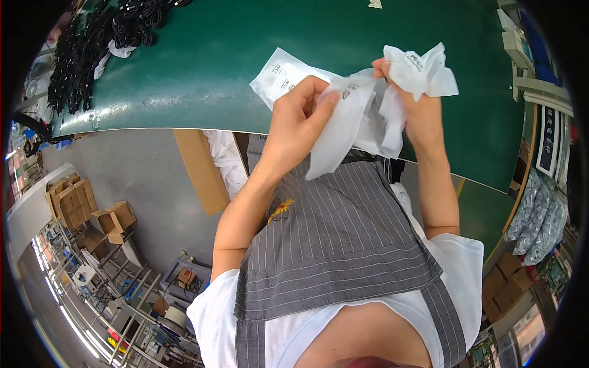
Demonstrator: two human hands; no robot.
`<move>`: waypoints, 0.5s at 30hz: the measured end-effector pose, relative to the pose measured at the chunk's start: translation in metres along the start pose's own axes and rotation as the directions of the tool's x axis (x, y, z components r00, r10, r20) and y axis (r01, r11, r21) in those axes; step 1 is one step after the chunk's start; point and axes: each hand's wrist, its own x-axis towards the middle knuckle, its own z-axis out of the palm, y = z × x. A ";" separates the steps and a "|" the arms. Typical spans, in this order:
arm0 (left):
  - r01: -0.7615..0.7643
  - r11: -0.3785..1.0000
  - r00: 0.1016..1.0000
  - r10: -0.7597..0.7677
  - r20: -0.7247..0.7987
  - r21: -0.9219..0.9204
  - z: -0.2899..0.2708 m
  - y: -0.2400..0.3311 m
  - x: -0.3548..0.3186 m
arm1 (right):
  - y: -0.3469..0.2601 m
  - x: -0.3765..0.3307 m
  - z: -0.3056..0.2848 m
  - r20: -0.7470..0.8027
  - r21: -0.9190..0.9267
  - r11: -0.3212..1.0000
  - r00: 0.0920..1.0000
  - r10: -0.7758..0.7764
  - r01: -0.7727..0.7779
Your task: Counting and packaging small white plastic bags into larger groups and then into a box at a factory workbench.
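My left grip [296,126] is clamped, thumb against fingers, on a white translucent bag [336,134]; pinching near its upper edge lets the rest hang free toward six o'clock, over the table's near edge and my apron [343,233]. At my three o'clock, my right grip [419,116] looks clamped on a crumpled white bag [423,72], fingers curled, though the plastic hides much of the contact. Holding my hands level and apart seems to keep the thin film spread between them. A flatter printed bag [270,80] pokes out at ten o'clock from my left grip; whether I hold it or the table [202,92] bears it, I cannot tell.

Further toward ten o'clock, black cables [132,24] lie bunched on the table, probably to leave room before me. At eight o'clock, below the edge, an open cardboard box [197,175] holds white plastic [226,156], likely placed for easy reach.
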 end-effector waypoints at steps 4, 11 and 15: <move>0.004 0.983 0.998 -0.017 0.068 0.181 -0.001 0.004 0.000 | -0.015 0.008 -0.007 0.219 -0.275 0.960 0.976 0.016 0.046; -0.088 0.927 0.993 0.054 0.102 0.364 -0.002 0.009 -0.003 | -0.011 0.014 0.006 0.294 -0.291 0.956 0.954 0.062 0.028; -0.047 0.862 0.985 -0.045 0.169 0.505 -0.012 0.006 -0.009 | -0.006 0.025 -0.001 0.194 -0.211 0.978 0.980 0.049 -0.008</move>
